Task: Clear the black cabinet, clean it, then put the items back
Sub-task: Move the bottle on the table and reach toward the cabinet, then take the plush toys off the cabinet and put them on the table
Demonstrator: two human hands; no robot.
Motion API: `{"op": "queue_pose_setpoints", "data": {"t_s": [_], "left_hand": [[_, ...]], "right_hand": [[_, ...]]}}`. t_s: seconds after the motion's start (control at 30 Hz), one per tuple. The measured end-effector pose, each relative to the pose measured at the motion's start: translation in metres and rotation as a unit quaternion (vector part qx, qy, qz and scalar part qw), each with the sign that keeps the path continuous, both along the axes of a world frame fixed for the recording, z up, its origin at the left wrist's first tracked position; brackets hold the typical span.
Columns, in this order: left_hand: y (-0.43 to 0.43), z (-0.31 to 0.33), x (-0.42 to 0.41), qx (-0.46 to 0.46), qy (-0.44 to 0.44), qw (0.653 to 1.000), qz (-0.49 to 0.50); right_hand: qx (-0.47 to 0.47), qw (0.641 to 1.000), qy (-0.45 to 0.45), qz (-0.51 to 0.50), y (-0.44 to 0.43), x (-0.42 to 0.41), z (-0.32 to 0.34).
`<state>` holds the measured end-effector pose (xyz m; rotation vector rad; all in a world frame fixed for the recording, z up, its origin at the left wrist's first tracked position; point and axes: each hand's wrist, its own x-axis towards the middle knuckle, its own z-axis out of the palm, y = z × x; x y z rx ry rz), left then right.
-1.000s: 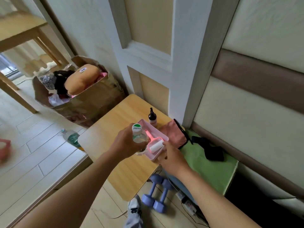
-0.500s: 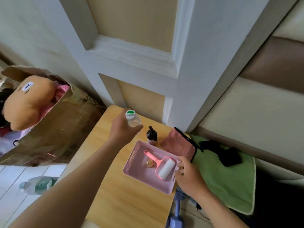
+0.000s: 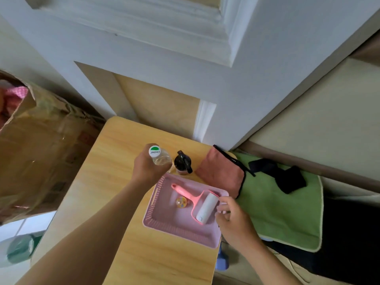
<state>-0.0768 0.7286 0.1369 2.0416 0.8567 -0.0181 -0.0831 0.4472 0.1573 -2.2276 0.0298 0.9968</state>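
Observation:
My left hand (image 3: 147,168) grips a clear water bottle (image 3: 160,158) with a white and green cap, upright over the far part of the wooden table (image 3: 115,182). A pink basket (image 3: 178,229) lies on the table and holds a pink lint roller (image 3: 202,204) and a small round trinket (image 3: 181,201). My right hand (image 3: 232,219) pinches the basket's right rim beside the roller. A small dark spray bottle (image 3: 182,163) stands just behind the basket, next to the water bottle. The black cabinet (image 3: 349,243) shows at the right under a green cloth (image 3: 283,212).
A reddish cloth (image 3: 222,173) with black trim lies at the table's far right corner, and a black cloth (image 3: 277,173) lies on the green one. A cardboard box (image 3: 41,151) stands left. A plastic bottle (image 3: 18,249) and blue dumbbell (image 3: 223,260) are on the floor.
My left hand carried the water bottle from above the basket to the table's far side beside the spray bottle. My right hand stays at the basket's right rim. The camera moved closer.

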Motion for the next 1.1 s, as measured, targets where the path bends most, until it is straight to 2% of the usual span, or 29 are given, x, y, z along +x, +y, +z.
{"op": "queue_pose_setpoints", "data": {"t_s": [0.23, 0.43, 0.63, 0.73, 0.9, 1.1], "left_hand": [[0.000, -0.002, 0.005, -0.023, 0.001, 1.000, -0.013], [0.008, 0.007, -0.011, -0.022, 0.036, 0.998, -0.037], [-0.001, 0.059, -0.054, -0.025, 0.060, 0.997, 0.034], [-0.024, 0.087, -0.078, 0.003, 0.062, 0.997, 0.050], [-0.124, 0.136, -0.087, -0.002, 0.012, 1.000, -0.011], [-0.366, 0.204, -0.091, -0.035, -0.086, 0.986, -0.140]], "right_hand": [[0.012, 1.000, 0.011, -0.004, 0.020, 0.004, -0.001], [0.030, 1.000, 0.002, -0.007, 0.025, 0.007, 0.014], [0.061, 0.997, -0.034, -0.014, 0.004, 0.009, 0.069], [0.074, 0.995, -0.067, -0.025, -0.025, 0.011, 0.097], [0.095, 0.987, -0.124, -0.036, -0.106, -0.002, 0.141], [0.111, 0.970, -0.191, -0.100, -0.324, -0.055, 0.197]]}}
